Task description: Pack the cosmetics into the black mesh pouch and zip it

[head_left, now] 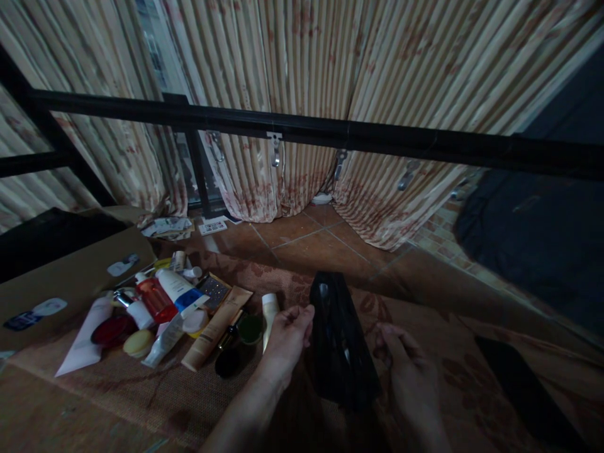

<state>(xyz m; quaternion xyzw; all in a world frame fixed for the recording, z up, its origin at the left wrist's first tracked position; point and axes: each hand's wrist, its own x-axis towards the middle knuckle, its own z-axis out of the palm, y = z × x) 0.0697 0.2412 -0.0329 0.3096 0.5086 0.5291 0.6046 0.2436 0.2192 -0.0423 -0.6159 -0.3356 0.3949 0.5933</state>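
Black pouch (340,343) laid on patterned cloth (165,399), presumably for access from both sides. Left hand (287,333) curled at its left edge, right hand (409,365) curled just beside its right; whether fingers are clamped cannot be told.

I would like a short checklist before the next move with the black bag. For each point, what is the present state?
1. Bag between both hands: ok; the black bag lies between the left hand and right hand.
2. Left fingers gripping it: cannot tell; they are at its edge, contact unclear.
3. Right hand empty: cannot tell; its fingers curl, hiding the palm.
4. Bag's opening visible: cannot tell; too dark.
5. White-capped tube clear of left hand: not ok; the hand partly covers it from view.
6. Black flat object apart from bag: ok.
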